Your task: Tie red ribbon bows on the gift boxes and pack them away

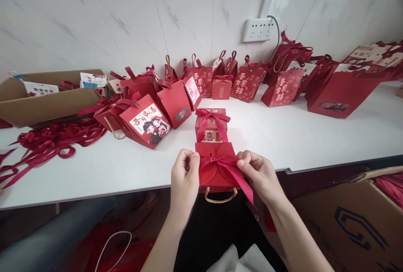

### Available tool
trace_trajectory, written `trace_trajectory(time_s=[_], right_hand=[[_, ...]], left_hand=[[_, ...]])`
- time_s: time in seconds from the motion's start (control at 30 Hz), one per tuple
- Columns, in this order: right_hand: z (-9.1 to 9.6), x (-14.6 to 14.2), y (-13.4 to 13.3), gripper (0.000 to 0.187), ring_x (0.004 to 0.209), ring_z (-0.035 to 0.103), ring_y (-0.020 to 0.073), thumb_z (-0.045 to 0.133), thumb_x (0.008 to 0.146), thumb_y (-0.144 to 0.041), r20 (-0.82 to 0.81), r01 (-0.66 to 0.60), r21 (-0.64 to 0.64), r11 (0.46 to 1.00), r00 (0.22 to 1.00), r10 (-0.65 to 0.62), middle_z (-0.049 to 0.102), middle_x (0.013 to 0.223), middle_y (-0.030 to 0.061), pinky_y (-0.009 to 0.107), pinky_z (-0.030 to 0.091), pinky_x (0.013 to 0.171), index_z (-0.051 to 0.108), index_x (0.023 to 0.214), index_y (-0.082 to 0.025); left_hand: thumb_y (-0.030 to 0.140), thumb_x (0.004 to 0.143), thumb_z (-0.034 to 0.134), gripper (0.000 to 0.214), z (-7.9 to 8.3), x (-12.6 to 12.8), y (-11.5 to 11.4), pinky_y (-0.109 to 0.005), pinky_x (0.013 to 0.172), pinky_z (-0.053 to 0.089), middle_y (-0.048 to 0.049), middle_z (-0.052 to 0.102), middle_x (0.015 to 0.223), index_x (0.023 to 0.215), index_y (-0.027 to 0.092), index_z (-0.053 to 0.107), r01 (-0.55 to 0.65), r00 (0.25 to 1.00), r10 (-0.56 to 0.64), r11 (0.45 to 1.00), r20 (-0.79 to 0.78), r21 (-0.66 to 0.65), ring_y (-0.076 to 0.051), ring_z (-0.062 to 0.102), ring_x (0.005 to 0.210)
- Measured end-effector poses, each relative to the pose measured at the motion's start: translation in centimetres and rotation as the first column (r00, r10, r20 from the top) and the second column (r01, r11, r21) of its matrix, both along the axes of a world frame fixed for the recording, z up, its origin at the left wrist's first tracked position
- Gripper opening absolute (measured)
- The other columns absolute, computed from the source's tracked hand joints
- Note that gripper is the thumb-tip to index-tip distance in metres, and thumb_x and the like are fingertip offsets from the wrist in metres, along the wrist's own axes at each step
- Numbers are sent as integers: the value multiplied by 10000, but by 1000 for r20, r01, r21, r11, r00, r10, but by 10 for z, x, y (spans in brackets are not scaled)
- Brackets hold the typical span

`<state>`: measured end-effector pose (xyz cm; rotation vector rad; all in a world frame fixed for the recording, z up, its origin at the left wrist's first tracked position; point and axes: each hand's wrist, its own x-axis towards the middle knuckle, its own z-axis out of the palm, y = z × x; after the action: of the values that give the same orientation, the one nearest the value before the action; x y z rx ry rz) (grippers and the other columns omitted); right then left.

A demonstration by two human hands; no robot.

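Note:
A red gift box (209, 175) with petal-shaped flaps lies at the table's front edge, its gold rope handle (221, 201) toward me. Across its top runs a crimson ribbon (225, 163) tied in a bow. My left hand (185, 177) pinches the ribbon at the box's left side, thumb on top. On the right, my right hand (260, 173) grips the bow's other side between thumb and fingers, and a ribbon tail hangs down beside it. Right behind stands another small red box (203, 124) with a finished bow.
Several red gift bags (201, 81) line the wall. Loose ribbons (53, 139) are heaped at left before an open cardboard box (47, 110). A power strip (258, 30) is on the wall. At lower right stands a large carton (340, 221); a white cord loop (113, 235) hangs at lower left.

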<state>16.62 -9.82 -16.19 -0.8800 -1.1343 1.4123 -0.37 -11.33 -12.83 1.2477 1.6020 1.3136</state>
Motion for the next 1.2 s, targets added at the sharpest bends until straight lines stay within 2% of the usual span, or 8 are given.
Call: trace_trajectory(time_s=[0.1, 0.23, 0.4, 0.7, 0.8, 0.93, 0.97, 1.2], right_hand=[[3, 15, 0, 611, 855, 571, 211, 708, 568, -687, 90, -65, 177, 982, 995, 49, 543, 940, 56, 299, 515, 658, 594, 975, -246], [5, 27, -2, 1125, 1356, 291, 331, 783, 478, -636, 372, -270, 322, 907, 918, 141, 278, 1476, 84, 455, 344, 1064, 246, 1431, -373], [3, 19, -1, 1126, 1406, 201, 313, 794, 663, -343, 529, -331, 344, 879, 841, 110, 147, 1543, 95, 487, 289, 1105, 24, 1486, -345], [-9, 4, 2, 998, 1381, 257, 323, 713, 723, -250, 483, -174, 356, 918, 876, -22, 225, 1497, 117, 510, 332, 1080, 58, 1473, -319], [-15, 2, 0, 981, 1380, 258, 317, 710, 722, -240, 480, -101, 374, 922, 871, -99, 222, 1490, 113, 503, 337, 1077, 71, 1461, -326], [-18, 0, -1, 937, 1365, 296, 302, 697, 750, -262, 436, -96, 372, 923, 896, -83, 187, 1503, 111, 472, 360, 1069, 82, 1454, -335], [-18, 0, -1, 930, 1369, 290, 300, 696, 755, -271, 433, -103, 366, 925, 899, -71, 177, 1509, 109, 471, 352, 1075, 86, 1453, -338], [-13, 11, -8, 1007, 1403, 210, 295, 663, 682, -640, 394, -147, 312, 939, 919, 13, 172, 1531, 108, 484, 279, 1101, 89, 1454, -340]], left_hand=[[439, 854, 469, 265, 1, -6, 0, -221, 554, 370, 41, 407, 632, 723, 213, 425, 62, 995, -62, 998, 75, 5, -117, 411, 577], [447, 802, 552, 259, 4, -14, -3, -226, 603, 404, 27, 506, 713, 861, 211, 463, 121, 987, -122, 993, 104, 15, -126, 491, 651], [377, 789, 598, 281, 6, -20, -8, -215, 588, 398, 41, 501, 677, 976, 214, 468, 139, 989, -136, 989, 61, -48, -124, 518, 652], [381, 819, 544, 162, 13, -26, -42, -228, 582, 413, 26, 545, 661, 859, 224, 546, 224, 974, -227, 970, -24, -99, -133, 526, 608], [364, 849, 493, 167, 15, -31, -54, -231, 631, 430, 6, 604, 714, 790, 226, 566, 404, 890, -444, 874, -103, -271, -146, 561, 673], [313, 777, 591, 80, 15, -48, -61, -229, 611, 407, 23, 649, 708, 757, 239, 614, 571, 613, -772, 580, -168, -581, -155, 580, 660], [317, 758, 616, 74, 15, -52, -60, -232, 621, 409, 25, 659, 718, 768, 244, 628, 565, 581, -794, 552, -180, -613, -161, 591, 673], [543, 864, 433, 379, 3, -46, -36, -289, 782, 437, -39, 659, 875, 908, 211, 609, 440, 844, -520, 810, -129, -388, -192, 604, 842]])
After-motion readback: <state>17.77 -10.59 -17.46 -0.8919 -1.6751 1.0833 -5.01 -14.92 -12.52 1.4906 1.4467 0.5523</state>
